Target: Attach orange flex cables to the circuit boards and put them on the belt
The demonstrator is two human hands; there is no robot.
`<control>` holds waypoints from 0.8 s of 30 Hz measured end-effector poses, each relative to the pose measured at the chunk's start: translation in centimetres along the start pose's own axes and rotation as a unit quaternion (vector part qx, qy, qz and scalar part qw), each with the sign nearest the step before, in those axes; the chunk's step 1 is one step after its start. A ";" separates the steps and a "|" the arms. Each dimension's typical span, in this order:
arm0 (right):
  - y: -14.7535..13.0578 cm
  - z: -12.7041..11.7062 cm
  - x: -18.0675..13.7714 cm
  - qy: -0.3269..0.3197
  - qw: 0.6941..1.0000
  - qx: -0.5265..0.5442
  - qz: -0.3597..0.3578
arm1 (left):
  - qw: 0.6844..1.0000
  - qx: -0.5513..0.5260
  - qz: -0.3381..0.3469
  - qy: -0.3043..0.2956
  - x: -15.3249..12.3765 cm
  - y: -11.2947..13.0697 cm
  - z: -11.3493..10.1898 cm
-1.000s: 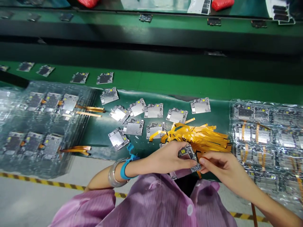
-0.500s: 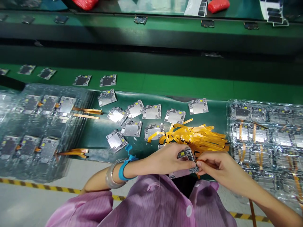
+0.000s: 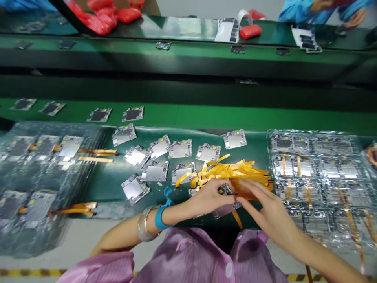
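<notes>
My left hand (image 3: 206,195) is closed on a small circuit board (image 3: 225,210) with a metal shield plate, tilted in front of my chest. My right hand (image 3: 262,196) has its thumb at the board's right edge. Its blurred fingers stretch out apart from the thumb, over the pile of orange flex cables (image 3: 229,171). One orange flex cable (image 3: 237,220) sticks out below the held board; whether it is joined to it I cannot tell. To the left of the pile, several loose circuit boards (image 3: 155,171) lie on the green mat, silver plates facing up.
Clear plastic trays of boards and flex cables stand on the left (image 3: 44,173) and right (image 3: 321,173). Behind the mat runs a green conveyor belt (image 3: 206,114) carrying several boards. Red bags (image 3: 103,19) lie on the far bench, where another person's blue sleeves (image 3: 297,11) show.
My right fingers have lifted away from the thumb at the board's edge. The left hand keeps its grip. The view has tilted up, bringing a co-worker's sleeves and hands into sight.
</notes>
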State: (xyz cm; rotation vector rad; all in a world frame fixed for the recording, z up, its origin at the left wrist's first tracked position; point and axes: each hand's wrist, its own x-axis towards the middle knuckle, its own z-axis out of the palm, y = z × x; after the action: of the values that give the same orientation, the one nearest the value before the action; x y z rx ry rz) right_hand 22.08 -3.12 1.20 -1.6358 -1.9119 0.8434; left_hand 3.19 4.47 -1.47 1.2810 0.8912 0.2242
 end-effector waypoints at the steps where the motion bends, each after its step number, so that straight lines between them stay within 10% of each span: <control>1: 0.1 0.3 -0.4 0.077 0.996 -0.040 -0.031 | 1.000 0.003 0.012 0.015 0.1 0.1 0.2; 4: 0.0 1.0 -1.3 0.213 0.959 -0.158 -0.099 | 0.996 0.030 0.051 0.061 -0.2 0.8 0.9; 9: -0.8 0.3 -1.5 0.245 0.942 -0.213 -0.089 | 0.988 0.066 0.122 0.074 -0.7 2.2 1.8; 19: -0.9 -1.3 -1.8 0.076 0.993 -0.087 0.017 | 0.969 0.154 0.182 0.071 -0.7 1.4 4.1; 24: 1.5 -6.9 -3.2 0.049 0.973 0.142 0.173 | 0.982 0.074 0.146 0.091 -0.6 0.6 2.4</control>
State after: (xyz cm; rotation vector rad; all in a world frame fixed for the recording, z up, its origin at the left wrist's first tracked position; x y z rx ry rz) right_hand 28.52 -5.12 4.97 -1.8156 -1.3831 1.0944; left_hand 4.64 2.56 -0.60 1.5483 0.8843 0.5200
